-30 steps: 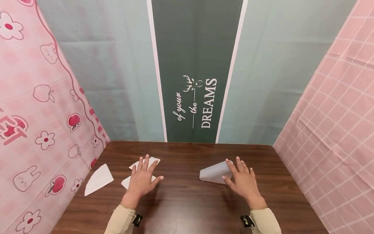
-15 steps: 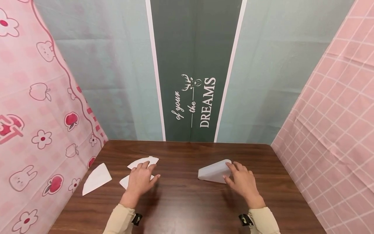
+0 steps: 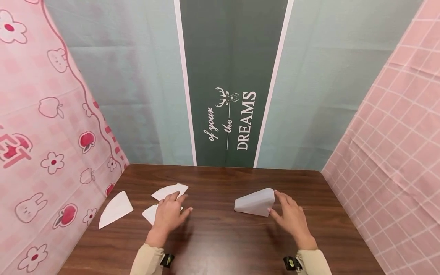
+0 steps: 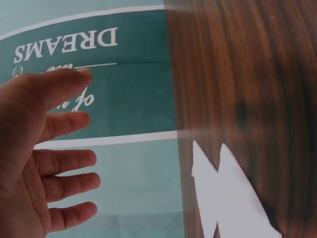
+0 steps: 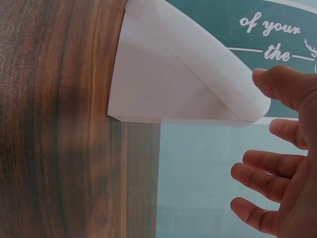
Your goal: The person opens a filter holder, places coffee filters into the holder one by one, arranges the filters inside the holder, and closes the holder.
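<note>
My left hand (image 3: 168,215) hovers over two white fan-shaped paper pieces, a rear one (image 3: 166,191) and a front one (image 3: 148,214) partly hidden under it. In the left wrist view its fingers are loosely spread with nothing between them, and two white papers (image 4: 242,198) lie apart from it. A whitish wedge-shaped holder (image 3: 256,202), tapering to the left, stands on the table. Beside its wide right end is my right hand (image 3: 292,217), thumb and index finger near the edge. Seen from the right wrist, the thumb overlaps the holder's edge (image 5: 163,74); contact is unclear.
A third white fan-shaped paper (image 3: 116,210) lies by the left edge of the brown wooden table (image 3: 213,236). Fabric hangs behind the table and along both sides. Each wrist wears a black band.
Both hands' fingers have bent from straighter poses. My right hand has shifted right, uncovering the holder's wide end. More of the rear paper shows past my left hand. The papers and holder stay put.
</note>
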{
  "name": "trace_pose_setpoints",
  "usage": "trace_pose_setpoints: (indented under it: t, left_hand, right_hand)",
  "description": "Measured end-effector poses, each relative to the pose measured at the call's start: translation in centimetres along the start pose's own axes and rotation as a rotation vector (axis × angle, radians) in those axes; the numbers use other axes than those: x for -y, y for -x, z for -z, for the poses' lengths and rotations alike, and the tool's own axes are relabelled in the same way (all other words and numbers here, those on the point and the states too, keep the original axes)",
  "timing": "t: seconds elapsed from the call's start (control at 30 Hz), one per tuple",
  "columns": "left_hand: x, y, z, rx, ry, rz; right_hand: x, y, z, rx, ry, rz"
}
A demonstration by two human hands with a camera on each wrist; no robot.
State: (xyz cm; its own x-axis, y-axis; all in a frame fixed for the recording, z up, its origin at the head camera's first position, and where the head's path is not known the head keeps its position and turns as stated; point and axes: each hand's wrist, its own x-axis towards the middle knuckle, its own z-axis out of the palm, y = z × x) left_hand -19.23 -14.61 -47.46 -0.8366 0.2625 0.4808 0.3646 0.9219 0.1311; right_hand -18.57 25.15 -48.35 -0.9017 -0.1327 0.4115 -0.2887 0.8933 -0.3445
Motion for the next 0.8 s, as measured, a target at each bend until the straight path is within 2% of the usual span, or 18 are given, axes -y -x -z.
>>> trace_pose_setpoints:
  t: [0.17,0.47,0.8]
  left_hand:
    - [-0.5,0.0,-0.6,0.025,0.021,0.003]
    - [-2.0,0.1,-2.0,0.056,0.054,-0.005]
    - [-3.2,0.0,-2.8,0.04,0.09,-0.036]
  right_hand:
    - [-0.5,-0.1,-0.4,0.008,-0.056,-0.024]
    - [-1.3,0.0,-1.2,0.092,-0.184,-0.073]
    - [-2.5,-0.8,-1.9,0.138,-0.318,-0.14]
